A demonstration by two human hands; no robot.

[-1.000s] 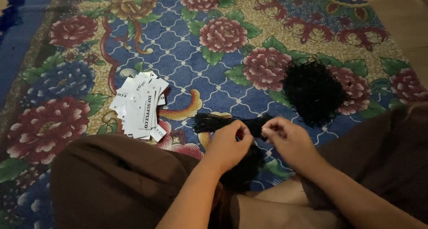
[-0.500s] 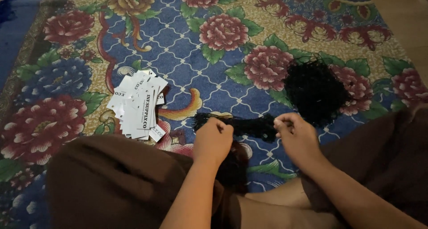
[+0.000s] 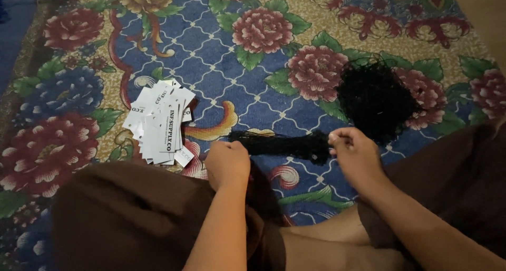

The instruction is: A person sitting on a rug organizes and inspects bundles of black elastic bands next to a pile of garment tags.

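My left hand (image 3: 227, 164) is curled into a loose fist, fingers drawn together over one end of a thin bundle of black strings (image 3: 284, 143), which lies stretched across the carpet just in front of my knees. My right hand (image 3: 357, 156) pinches the other end, thumb and forefinger closed together on the strands while the remaining fingers bend inward. Both hands sit above my lap, where brown cloth (image 3: 132, 213) covers my crossed legs. Just past my left knee lies a fanned stack of white rectangular paper tags (image 3: 161, 121) with dark print, overlapping one another and touching the edge of the brown cloth. Beyond my right hand, close to the bundle's end, sits a loose round heap of tangled black strings (image 3: 375, 98). All of it rests on the flowered carpet (image 3: 221, 65), blue with red and pink blooms and green leaves.
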